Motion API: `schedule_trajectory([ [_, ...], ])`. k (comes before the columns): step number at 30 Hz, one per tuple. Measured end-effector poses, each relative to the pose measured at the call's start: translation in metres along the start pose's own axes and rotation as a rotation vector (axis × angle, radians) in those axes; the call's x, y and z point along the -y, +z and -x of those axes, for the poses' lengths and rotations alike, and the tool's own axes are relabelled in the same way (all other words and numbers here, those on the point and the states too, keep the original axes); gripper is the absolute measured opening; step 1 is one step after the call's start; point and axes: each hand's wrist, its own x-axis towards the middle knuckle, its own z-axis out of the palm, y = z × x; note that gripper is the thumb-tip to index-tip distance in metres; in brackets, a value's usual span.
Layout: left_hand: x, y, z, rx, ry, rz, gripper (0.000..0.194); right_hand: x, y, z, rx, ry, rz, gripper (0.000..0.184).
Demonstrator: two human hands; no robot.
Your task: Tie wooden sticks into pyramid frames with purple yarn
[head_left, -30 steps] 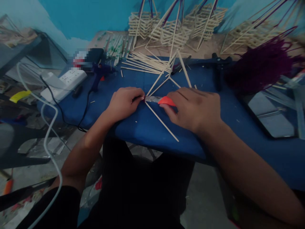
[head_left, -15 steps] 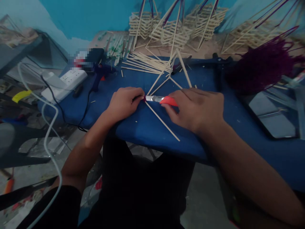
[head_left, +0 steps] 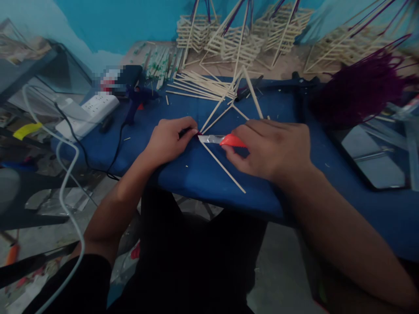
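My right hand (head_left: pixel 278 148) grips the orange handle of a utility knife (head_left: pixel 231 140), its blade pointing left. At the blade's tip, a bit of purple string (head_left: pixel 199 134) shows at a corner of a thin wooden stick frame (head_left: pixel 225 168). My left hand (head_left: pixel 170 138) is closed in a pinch at that corner, thumb and forefinger on the string. From the corner, one stick slants down toward the front edge and others run up and away. What lies inside the pinch is mostly hidden.
Loose sticks (head_left: pixel 203 85) lie behind the frame. A glue gun (head_left: pixel 134 102) and a white power strip (head_left: pixel 100 107) sit at left, with cables running down. Purple strings (head_left: pixel 356 91) and a black tray (head_left: pixel 389 181) are at right. Stick-built baskets (head_left: pixel 240 46) stand at the back.
The knife blade has shifted slightly downward and left at the corner, now tilted a little. My left hand keeps its pinch in nearly the same place.
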Motion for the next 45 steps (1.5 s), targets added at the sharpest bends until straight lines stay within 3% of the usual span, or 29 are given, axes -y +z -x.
schedule_trajectory([
  [7,0.0,0.0,0.0,-0.004,0.016,0.032,0.021,0.004,-0.002,-0.003,0.076,0.035,-0.026,0.039],
  [12,0.002,0.003,0.002,0.019,0.027,-0.059,0.026,0.007,-0.003,-0.004,0.094,0.061,0.028,0.039],
  [20,-0.001,0.002,0.003,0.06,0.026,-0.191,0.032,0.006,-0.002,-0.003,0.112,0.133,0.007,0.041],
  [23,-0.003,0.001,0.003,0.075,0.02,-0.209,0.032,0.0,-0.004,-0.002,0.062,0.158,0.026,0.041],
  [27,-0.001,0.001,0.004,0.053,0.018,-0.16,0.029,-0.004,-0.005,0.0,-0.014,0.095,0.021,0.038],
  [33,0.0,0.0,0.004,0.013,0.023,-0.04,0.029,0.004,-0.004,-0.002,0.0,-0.031,-0.005,0.031],
  [45,-0.002,0.001,0.002,0.085,0.006,-0.18,0.032,0.009,-0.003,-0.004,0.082,0.037,0.012,0.035],
])
